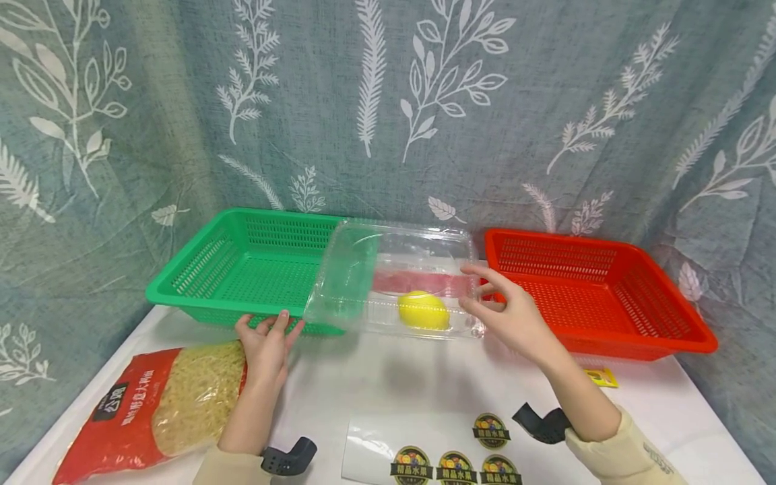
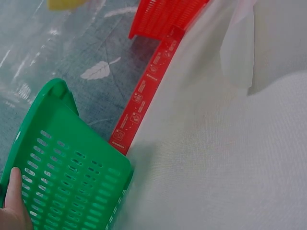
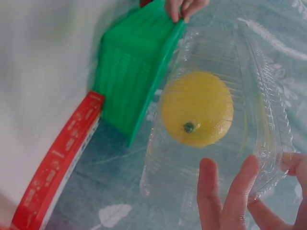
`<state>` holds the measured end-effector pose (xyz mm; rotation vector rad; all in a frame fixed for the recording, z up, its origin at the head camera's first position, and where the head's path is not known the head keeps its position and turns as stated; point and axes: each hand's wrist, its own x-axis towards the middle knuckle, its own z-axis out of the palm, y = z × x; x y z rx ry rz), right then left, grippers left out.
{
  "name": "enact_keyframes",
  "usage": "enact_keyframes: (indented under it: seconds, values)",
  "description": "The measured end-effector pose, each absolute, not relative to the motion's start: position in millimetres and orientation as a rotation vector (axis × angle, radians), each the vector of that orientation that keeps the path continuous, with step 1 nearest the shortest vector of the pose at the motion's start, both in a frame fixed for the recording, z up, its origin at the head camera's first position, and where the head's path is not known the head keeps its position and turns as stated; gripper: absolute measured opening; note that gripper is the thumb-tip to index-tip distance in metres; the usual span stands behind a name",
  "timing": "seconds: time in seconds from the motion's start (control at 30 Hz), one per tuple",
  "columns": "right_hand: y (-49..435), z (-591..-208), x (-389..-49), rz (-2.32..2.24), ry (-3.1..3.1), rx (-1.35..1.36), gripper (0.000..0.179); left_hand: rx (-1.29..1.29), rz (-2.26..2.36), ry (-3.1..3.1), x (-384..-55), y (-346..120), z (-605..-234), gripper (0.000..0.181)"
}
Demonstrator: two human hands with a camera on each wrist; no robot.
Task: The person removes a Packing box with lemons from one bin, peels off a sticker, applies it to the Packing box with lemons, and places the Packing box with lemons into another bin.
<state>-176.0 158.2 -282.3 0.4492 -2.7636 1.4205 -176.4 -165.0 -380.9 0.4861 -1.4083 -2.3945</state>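
A clear plastic container (image 1: 388, 316) with a yellow lemon (image 1: 424, 311) inside stands between two baskets, its left end overlapping the green basket (image 1: 200, 308) in the head view. My right hand (image 1: 515, 316) holds the container's right end, thumb and fingers spread around its edge. Seen from the right wrist, the lemon (image 3: 197, 109) shows a green stem end through the clear wall. My left hand (image 1: 267, 350) grips the green basket's front rim near its right corner; the left wrist view shows one finger (image 2: 16, 191) lying against the basket's outer wall.
A red basket (image 1: 618, 347) stands at the right, with a small yellow packet (image 1: 601, 377) before it. A long red box (image 2: 146, 93) lies behind the container. A pasta bag (image 1: 157, 404) lies at left. In front is a sheet with round fruit labels (image 1: 456, 468).
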Motion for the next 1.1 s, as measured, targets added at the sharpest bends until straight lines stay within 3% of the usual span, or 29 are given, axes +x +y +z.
enact_keyframes:
  seconds: [1.1]
  values:
    - [214.4,-317.7,-127.8,1.469,-2.812,0.31,0.048,0.535,-2.388,-1.269,-181.0,-159.9,-378.8,0.042]
